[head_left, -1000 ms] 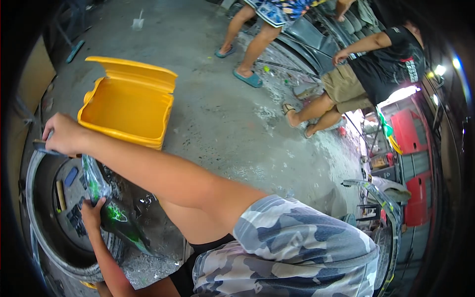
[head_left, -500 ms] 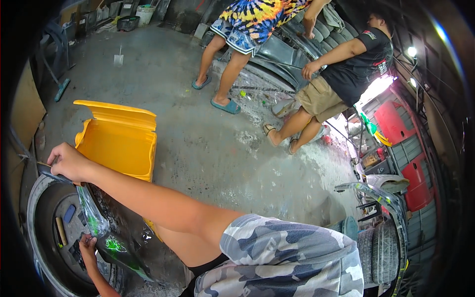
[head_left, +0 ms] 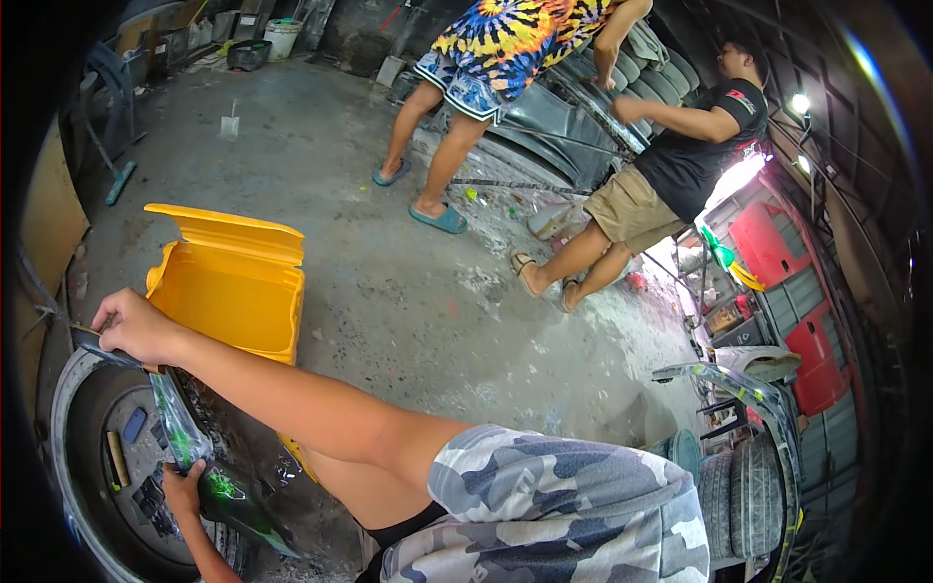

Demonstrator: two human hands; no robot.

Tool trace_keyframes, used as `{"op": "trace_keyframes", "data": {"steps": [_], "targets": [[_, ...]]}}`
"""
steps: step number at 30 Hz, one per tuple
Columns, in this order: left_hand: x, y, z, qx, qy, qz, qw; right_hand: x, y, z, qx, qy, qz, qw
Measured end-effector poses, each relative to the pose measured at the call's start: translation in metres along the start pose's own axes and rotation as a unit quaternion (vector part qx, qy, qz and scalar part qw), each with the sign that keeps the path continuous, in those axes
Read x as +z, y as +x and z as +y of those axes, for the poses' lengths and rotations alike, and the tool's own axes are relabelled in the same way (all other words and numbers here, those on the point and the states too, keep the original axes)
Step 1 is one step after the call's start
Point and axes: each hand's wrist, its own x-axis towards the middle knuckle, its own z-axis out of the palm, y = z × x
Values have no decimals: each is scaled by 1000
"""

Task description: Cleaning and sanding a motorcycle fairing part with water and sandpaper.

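Pinching a green-marked panel (head_left: pixel 243 503), the left hand (head_left: pixel 182 488) sits near the tyre (head_left: pixel 70 428); farther, the right hand (head_left: pixel 138 326) grips a dark strip (head_left: pixel 109 352); how finished, unclear.

The long, bent piece (head_left: pixel 183 423) is dark and smooth. Near its middle it looks shiny and grey, with thin green streaks. Lower down there is a bright green squiggly patch — it could be paint or just shine, I can't tell. It slants, with its top end at the left and its wide bottom end to the lower right. It crosses over one side of a big tyre (head_left: pixel 64 428).
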Motion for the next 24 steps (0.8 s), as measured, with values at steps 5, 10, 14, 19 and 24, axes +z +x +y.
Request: {"op": "trace_keyframes", "data": {"steps": [5, 10, 14, 19, 24], "targets": [[5, 13, -29, 14, 4, 9, 1000, 0, 2, 1, -3, -14, -1, 1000], [3, 23, -53, 5, -162, -85, 983, -1, -1, -1, 8, -7, 3, 1000], [-3, 21, -49, 24, -142, -84, 986, 1, -1, -2, 11, 19, 7, 1000], [-5, 22, -55, 14, -116, -86, 989, -1, -1, -2, 16, 42, 7, 999], [2, 11, -26, 20, 8, -3, 1000, -4, -1, -3, 13, 29, 9, 999]]}}
